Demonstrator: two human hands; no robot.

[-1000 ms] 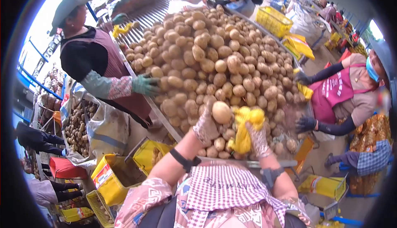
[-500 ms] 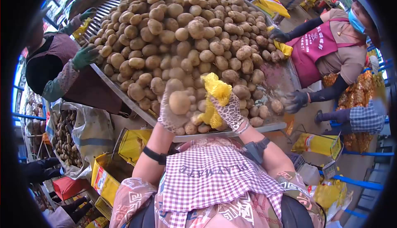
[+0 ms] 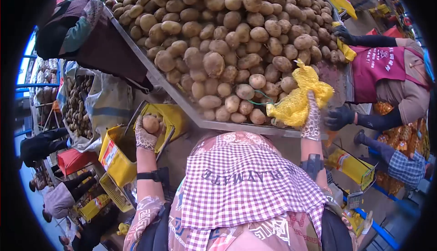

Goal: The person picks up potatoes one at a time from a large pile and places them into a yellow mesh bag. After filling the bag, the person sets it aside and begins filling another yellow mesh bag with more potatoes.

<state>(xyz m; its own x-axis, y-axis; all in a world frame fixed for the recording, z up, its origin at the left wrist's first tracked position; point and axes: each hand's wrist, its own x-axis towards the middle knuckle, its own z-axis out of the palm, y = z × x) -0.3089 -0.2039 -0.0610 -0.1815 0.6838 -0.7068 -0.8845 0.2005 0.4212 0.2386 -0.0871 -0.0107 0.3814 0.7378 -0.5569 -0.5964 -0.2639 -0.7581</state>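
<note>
My left hand (image 3: 146, 135), in a leopard-print glove, is wrapped round a potato (image 3: 150, 124) over a yellow bag (image 3: 176, 119) with dark handles, left of the metal table (image 3: 255, 128). My right hand (image 3: 312, 116), gloved alike, grips a bunched yellow net bag (image 3: 304, 97) at the table's front right edge. Some of its fingers are hidden by the netting. Beyond both hands lies a large heap of potatoes (image 3: 232, 28). A thin green string (image 3: 261, 97) runs from the net bag over the nearest potatoes.
A co-worker in a magenta apron (image 3: 375, 71) stands at the right with dark gloves near the table edge. Another in a dark apron (image 3: 102, 46) is at the upper left. Yellow crates (image 3: 116, 157) stand at the left, beside a large sack of potatoes (image 3: 78, 105).
My left hand has moved left and off the table with a potato. My right hand has shifted right with the yellow net bag. The view has shifted too.
</note>
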